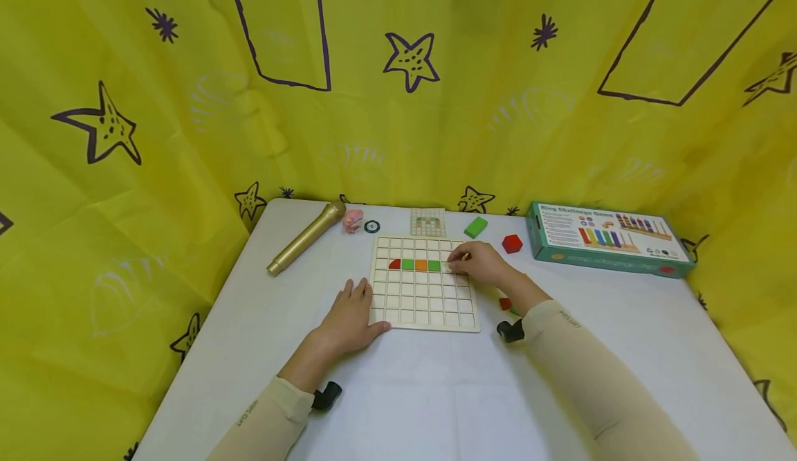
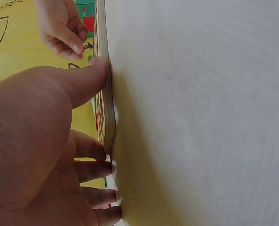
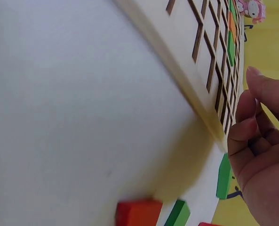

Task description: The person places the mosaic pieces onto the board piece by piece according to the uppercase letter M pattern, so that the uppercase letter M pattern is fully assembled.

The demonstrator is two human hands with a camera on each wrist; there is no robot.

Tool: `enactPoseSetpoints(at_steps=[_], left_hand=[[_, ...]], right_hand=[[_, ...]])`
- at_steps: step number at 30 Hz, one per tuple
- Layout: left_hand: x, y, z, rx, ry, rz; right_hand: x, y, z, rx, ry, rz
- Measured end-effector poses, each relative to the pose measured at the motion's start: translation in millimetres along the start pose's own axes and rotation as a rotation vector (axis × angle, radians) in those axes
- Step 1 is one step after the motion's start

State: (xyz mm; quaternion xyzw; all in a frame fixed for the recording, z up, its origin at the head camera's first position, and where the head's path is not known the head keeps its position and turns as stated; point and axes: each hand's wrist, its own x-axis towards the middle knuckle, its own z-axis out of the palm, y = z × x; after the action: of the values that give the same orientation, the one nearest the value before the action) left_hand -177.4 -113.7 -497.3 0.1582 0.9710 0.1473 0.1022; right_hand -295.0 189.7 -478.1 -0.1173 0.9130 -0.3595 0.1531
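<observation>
The grid board (image 1: 426,296) is laid on the table (image 1: 405,392), four coloured pieces (image 1: 421,265) seated in one row. Its left edge is touched by the spread left hand (image 1: 350,319). Above its right side, the right hand (image 1: 482,264) is curled; whether anything is pinched cannot be told.

I have the board (image 1: 426,328), pale and gridded, lying flat, its near-left corner against my left hand (image 1: 351,319). Four pieces sit in one row, left of my right hand (image 1: 478,263): nearest those fingers a green square (image 1: 434,266), then an orange square (image 1: 421,266), another green square (image 1: 407,265), and a round-edged red piece (image 1: 395,265).
</observation>
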Motion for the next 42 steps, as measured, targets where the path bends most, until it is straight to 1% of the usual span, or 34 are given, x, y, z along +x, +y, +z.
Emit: enactPoseSetpoints(at_steps=[8, 17, 20, 26, 33, 42], left_hand=[[-0.8, -0.4, 0.1, 0.000, 0.005, 0.009], [-0.8, 0.1, -1.0, -0.004, 0.006, 0.009], [-0.5, -0.1, -1.0, -0.006, 0.002, 0.011], [0.0, -0.4, -1.0, -0.016, 0.000, 0.009], [-0.2, 0.2, -2.0, -0.010, -0.002, 0.003], [-0.9, 0.5, -2.3, -0.006, 0.001, 0.004]], right_hand=[[-19.8, 18.6, -9.5, -0.002, 0.004, 0.039], [-42.9, 37.1, -17.5, -0.061, 0.005, 0.050], [-51.7, 41.7, -20.6, -0.059, 0.003, 0.062], [-66.6, 49.9, -26.4, -0.064, -0.010, 0.045], [-79.1, 58.1, -28.9, -0.049, -0.008, 0.045], [-88.0, 65.1, -30.3, -0.072, -0.028, 0.022]])
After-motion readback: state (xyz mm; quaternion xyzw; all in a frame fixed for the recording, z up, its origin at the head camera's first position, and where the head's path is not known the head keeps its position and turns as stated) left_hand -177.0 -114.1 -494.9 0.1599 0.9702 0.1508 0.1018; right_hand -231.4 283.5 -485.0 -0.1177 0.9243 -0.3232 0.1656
